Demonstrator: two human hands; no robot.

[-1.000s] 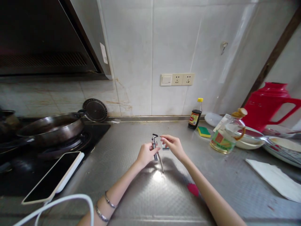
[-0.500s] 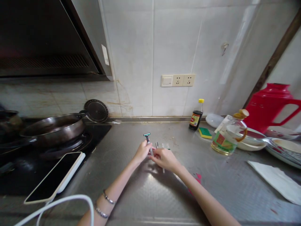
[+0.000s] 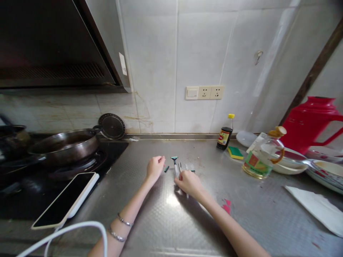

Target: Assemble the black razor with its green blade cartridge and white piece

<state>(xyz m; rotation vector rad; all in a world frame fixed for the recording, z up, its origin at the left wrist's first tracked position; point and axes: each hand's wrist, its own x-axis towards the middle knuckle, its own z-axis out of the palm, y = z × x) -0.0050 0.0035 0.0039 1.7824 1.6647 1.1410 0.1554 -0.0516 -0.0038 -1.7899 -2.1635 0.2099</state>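
Note:
My right hand [image 3: 188,181] is closed round the handle of a razor [image 3: 175,167]. The razor's thin green-and-black head points away from me, just above the steel counter. To its left, my left hand [image 3: 155,168] is apart from the razor, fingers curled in and no object visible in them. Between the left hand and the razor lies a small dark green blade cartridge [image 3: 166,169]. A slim silver stick [image 3: 180,165] runs under my right hand, its middle hidden. Just beyond that hand is a small clear plastic piece [image 3: 190,166], with a bit of dark green near it.
At left, a phone [image 3: 65,200] with a white cable [image 3: 80,224] lies by the stove, where a pan [image 3: 66,144] stands. To the right are a soy sauce bottle [image 3: 224,136], a sponge [image 3: 235,153], an oil jug [image 3: 258,164], bowls, a red thermos [image 3: 308,123] and white paper [image 3: 316,208].
My left hand has let go of the razor and moved left. The razor is now in my right hand, lower and more to the right. The green blade cartridge on the counter has come into view.

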